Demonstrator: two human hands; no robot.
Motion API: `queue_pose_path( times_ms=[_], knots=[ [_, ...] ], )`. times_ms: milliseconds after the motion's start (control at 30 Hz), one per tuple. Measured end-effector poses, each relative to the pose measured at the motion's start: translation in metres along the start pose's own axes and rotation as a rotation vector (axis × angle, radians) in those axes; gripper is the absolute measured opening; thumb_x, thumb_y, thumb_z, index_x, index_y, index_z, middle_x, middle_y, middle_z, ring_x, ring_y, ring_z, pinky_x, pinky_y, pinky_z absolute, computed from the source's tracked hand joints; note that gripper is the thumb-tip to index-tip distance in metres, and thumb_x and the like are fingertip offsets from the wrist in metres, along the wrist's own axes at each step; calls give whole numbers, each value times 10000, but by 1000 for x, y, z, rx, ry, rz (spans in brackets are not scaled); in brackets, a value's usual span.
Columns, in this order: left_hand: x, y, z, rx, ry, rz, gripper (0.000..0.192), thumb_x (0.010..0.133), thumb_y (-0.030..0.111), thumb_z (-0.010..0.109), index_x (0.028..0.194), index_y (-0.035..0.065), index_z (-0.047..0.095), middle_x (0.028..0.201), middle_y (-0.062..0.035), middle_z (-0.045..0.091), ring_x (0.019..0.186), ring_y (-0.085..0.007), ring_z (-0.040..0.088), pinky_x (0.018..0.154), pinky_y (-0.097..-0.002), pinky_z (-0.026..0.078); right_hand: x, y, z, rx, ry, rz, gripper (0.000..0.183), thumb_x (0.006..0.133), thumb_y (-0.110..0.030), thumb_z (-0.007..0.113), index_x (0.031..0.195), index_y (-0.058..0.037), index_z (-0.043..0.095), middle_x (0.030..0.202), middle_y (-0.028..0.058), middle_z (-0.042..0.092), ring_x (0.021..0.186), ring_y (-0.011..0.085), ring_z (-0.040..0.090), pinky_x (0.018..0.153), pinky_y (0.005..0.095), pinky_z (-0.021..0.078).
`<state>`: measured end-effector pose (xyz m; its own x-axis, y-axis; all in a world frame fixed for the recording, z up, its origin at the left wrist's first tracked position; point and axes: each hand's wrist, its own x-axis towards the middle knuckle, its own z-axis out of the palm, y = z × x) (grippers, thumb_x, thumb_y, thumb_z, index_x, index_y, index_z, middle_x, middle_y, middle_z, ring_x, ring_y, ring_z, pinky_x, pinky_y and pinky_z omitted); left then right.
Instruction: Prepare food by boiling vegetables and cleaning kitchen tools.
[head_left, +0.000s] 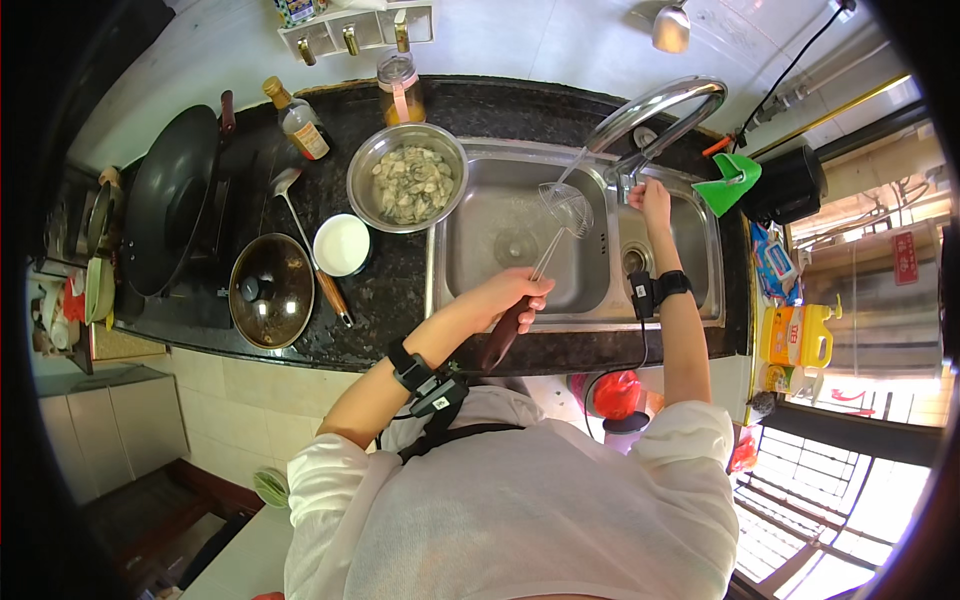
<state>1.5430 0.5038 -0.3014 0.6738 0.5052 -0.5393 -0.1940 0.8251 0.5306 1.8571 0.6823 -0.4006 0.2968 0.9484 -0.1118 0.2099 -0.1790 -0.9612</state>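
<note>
My left hand (517, 296) grips the dark brown handle of a wire skimmer (566, 210), whose basket hangs over the large basin of a stainless steel double sink (487, 232). A thin stream of water from the curved chrome faucet (652, 101) reaches the wire basket. My right hand (651, 201) is at the faucet's base, fingers curled at its lever (628, 189). Left of the sink, a steel bowl (356, 176) holds pale, greyish shucked shellfish that look like oysters. A small white bowl (341, 245) stands nearby.
A black wok (169, 202) sits on the stove at left. Near it are a glass lid (271, 291), a wooden-handled ladle (330, 296), a sauce bottle (300, 124) and a lidded jar (401, 90). A green cloth (727, 184) and yellow detergent jug (799, 336) are at right.
</note>
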Motion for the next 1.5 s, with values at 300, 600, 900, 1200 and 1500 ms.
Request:
queue_pose_path(
  times_ms=[300, 600, 900, 1200, 1500],
  knots=[
    [12, 19, -7, 38, 69, 65, 204, 883, 249, 560, 841, 106, 421, 642, 30, 425, 485, -84, 409, 453, -259, 374, 4, 1, 1, 34, -30, -19, 293, 903, -240, 403, 783, 0, 521, 706, 68, 563, 591, 145, 590, 554, 252, 499],
    [-2, 1, -11, -2, 56, 56, 203, 881, 248, 564, 852, 98, 429, 644, 23, 434, 479, -88, 417, 450, -268, 387, 2, 19, 2, -79, 52, -58, 267, 884, -229, 456, 837, 19, 544, 753, 97, 591, 599, 154, 604, 531, 270, 484],
    [-17, -17, -9, 35, 69, -57, 180, 893, 236, 543, 886, 91, 436, 650, 24, 416, 456, -72, 395, 420, -255, 378, -15, 6, -18, -178, 17, -19, 400, 856, -293, 536, 1067, 47, 523, 865, 109, 594, 683, 163, 606, 547, 286, 489],
    [-8, -14, -13, 71, 8, -24, 191, 899, 248, 537, 871, 103, 416, 643, 29, 411, 471, -73, 405, 467, -257, 406, -96, -46, 53, -401, -406, -219, 484, 921, -386, 421, 1211, -1, 471, 1197, 189, 530, 1131, 306, 494, 930, 337, 387],
    [-13, -10, -15, 42, -8, 28, 191, 915, 248, 507, 886, 99, 391, 643, 21, 411, 469, -83, 407, 451, -257, 397, -123, -40, 109, -573, -245, -635, 432, 918, -283, 444, 1252, -12, 409, 1181, 181, 530, 1120, 341, 473, 926, 359, 392]
  ],
)
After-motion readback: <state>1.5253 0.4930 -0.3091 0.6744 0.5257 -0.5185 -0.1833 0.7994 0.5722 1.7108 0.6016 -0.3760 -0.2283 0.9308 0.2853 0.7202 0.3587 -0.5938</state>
